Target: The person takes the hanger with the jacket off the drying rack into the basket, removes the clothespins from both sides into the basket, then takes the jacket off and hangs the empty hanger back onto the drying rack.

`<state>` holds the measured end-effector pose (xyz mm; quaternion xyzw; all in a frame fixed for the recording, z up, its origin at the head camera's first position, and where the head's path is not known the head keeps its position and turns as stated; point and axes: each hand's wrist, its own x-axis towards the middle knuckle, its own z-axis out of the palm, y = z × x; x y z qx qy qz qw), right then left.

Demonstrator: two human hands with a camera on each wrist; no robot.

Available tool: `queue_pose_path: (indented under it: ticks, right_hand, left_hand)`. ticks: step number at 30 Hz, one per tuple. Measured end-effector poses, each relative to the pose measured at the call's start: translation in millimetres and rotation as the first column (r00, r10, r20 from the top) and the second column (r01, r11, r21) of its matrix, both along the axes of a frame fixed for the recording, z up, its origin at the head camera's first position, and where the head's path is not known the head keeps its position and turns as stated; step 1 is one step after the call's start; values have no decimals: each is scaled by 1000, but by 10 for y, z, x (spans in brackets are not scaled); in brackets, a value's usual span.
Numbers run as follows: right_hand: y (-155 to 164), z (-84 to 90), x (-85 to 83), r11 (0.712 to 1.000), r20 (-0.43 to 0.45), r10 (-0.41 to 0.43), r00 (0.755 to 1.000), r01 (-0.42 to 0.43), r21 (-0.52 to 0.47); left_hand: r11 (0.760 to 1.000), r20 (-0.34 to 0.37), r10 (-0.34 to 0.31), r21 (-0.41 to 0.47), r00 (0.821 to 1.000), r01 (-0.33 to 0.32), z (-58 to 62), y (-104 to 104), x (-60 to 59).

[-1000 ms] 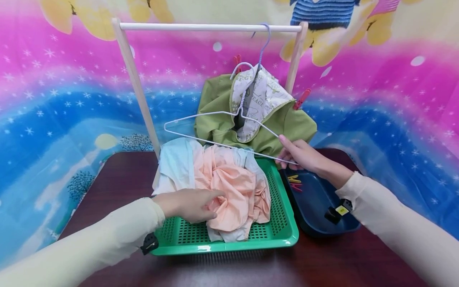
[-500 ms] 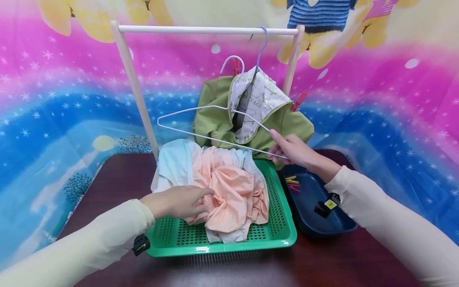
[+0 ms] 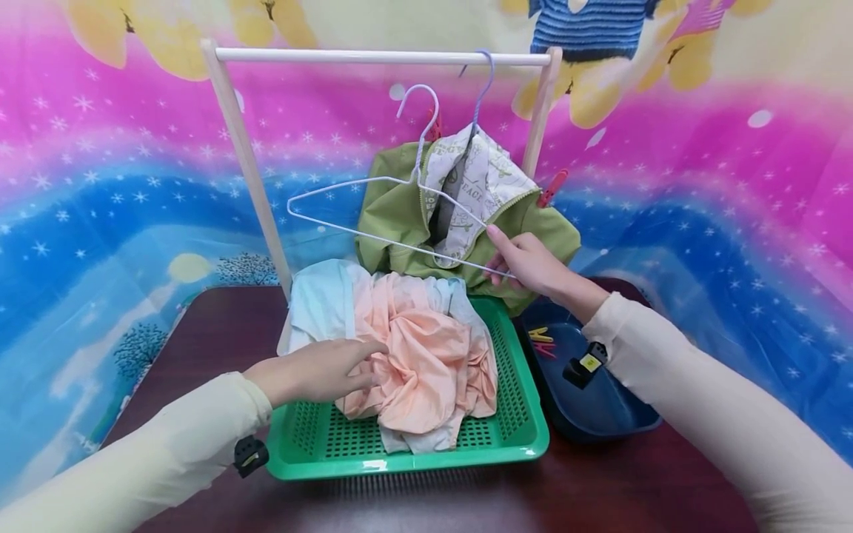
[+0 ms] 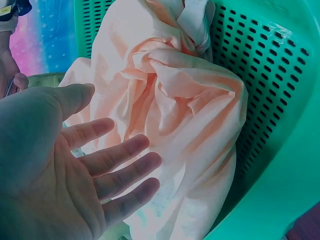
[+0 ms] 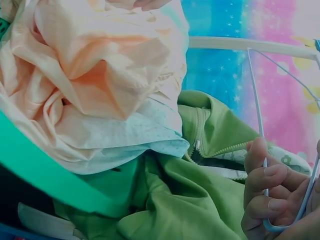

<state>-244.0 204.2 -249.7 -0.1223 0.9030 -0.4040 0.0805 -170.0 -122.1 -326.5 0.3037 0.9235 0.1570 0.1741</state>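
My right hand (image 3: 526,260) grips the right end of a white clothes hanger (image 3: 353,182), held in the air before a green jacket (image 3: 393,189). In the right wrist view the fingers (image 5: 267,180) curl round the hanger's corner. Over the left part of the green basket (image 3: 400,465), my left hand (image 3: 320,370) is spread beside a crumpled peach garment (image 3: 426,355). The left wrist view shows its fingers (image 4: 120,155) parted, with nothing between them. A pale blue garment (image 3: 323,296) lies next to the peach one.
The jacket hangs by a lilac hanger (image 3: 484,89) from a white rack bar (image 3: 333,55), with red clothes pegs (image 3: 553,188) on it. Right of the basket stands a dark blue tub (image 3: 586,400) with a yellow peg (image 3: 538,334) and a red peg in it.
The right hand has lifted the white hanger and moved it left, so its hook rises nearer the bar. My left hand has drawn back slightly left, off the peach garment's middle.
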Motion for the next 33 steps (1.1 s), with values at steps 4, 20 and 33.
queue_pose_path:
  ticks: [4,20,33]
  right_hand:
    - [-51,35,-76,1000,-16,-18,1000,18,-3]
    - [-342,326,-329,996,-108,-84,991,80,-46]
    - [-660,545,-456,994,-112,-95,989,89,-58]
  left_hand:
    - [1000,3,3,0,1000,-3,16,-6,-8]
    - [1000,4,-7,-4,1000,7,37,16,-44]
    - [998,16,-27,-52,1000,28,84,119,-69]
